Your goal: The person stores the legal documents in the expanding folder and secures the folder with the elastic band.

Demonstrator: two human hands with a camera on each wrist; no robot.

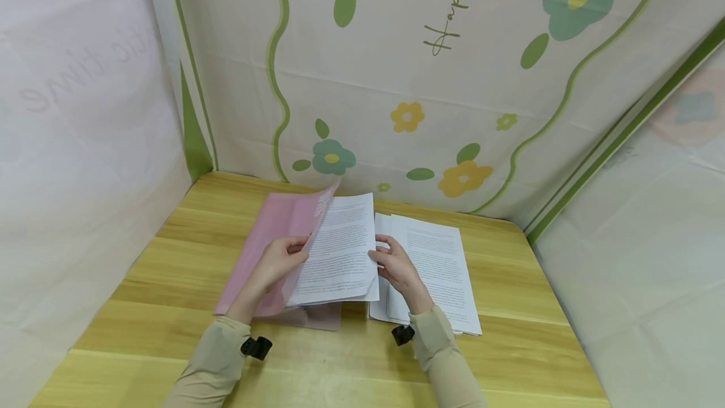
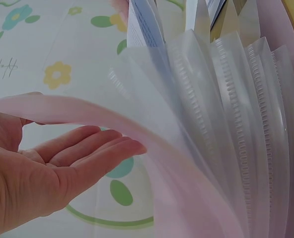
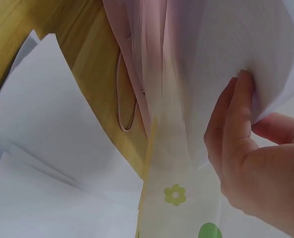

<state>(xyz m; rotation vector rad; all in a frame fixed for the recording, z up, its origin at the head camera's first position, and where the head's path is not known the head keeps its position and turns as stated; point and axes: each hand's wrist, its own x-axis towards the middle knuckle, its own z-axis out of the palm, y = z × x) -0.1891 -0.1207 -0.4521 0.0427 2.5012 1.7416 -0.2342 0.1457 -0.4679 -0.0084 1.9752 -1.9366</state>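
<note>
A pink display folder (image 1: 272, 219) stands partly opened on the table, its front cover lifted to the left. My left hand (image 1: 277, 262) holds that cover, which in the left wrist view passes between thumb and fingers. Several clear pockets (image 2: 241, 114) fan out beside the cover (image 2: 186, 193). Printed sheets (image 1: 342, 247) lie at the folder's opening, and my right hand (image 1: 398, 266) pinches their right edge. In the right wrist view the fingertips (image 3: 242, 84) press on the near face of the paper (image 3: 266, 44), with the thumb on its other side.
More printed sheets (image 1: 438, 263) lie in an uneven stack on the wooden table (image 1: 527, 313), right of the folder and under my right hand. A thin elastic loop (image 3: 119, 94) hangs from the folder. Patterned cloth (image 1: 362, 80) walls the table's back and sides.
</note>
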